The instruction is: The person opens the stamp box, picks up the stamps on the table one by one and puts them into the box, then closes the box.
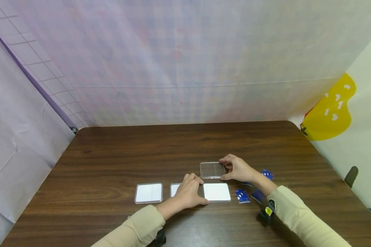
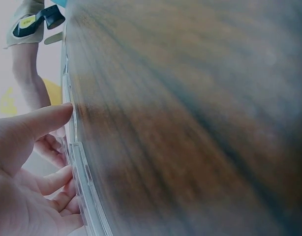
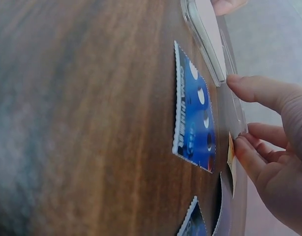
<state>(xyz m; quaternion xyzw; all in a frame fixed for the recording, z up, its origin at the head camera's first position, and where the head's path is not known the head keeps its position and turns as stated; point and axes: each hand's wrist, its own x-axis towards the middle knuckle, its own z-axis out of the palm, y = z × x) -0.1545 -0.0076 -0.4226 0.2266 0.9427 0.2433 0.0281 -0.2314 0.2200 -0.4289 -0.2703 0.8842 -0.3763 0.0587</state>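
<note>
A shallow clear plastic case with a white insert (image 1: pixel 216 192) lies flat on the brown table. My left hand (image 1: pixel 188 192) grips its left end, thumb at the near edge and fingertips at the far corner. Just beyond it is a clear, see-through plastic lid (image 1: pixel 211 170). By its right end my right hand (image 1: pixel 239 168) holds this lid, thumb at the near corner and fingers at the far one. Seen from the right wrist, the thumb of the right hand (image 3: pixel 284 123) is right at the corner of the white-filled case (image 3: pixel 207 42).
Another white-filled case (image 1: pixel 148 193) lies at the left; a further one (image 1: pixel 174 189) is partly hidden behind my left hand. Several blue printed packets (image 1: pixel 242 196) lie to the right, some under my right forearm. A curtain (image 1: pixel 179 61) hangs behind the table (image 1: pixel 111 151).
</note>
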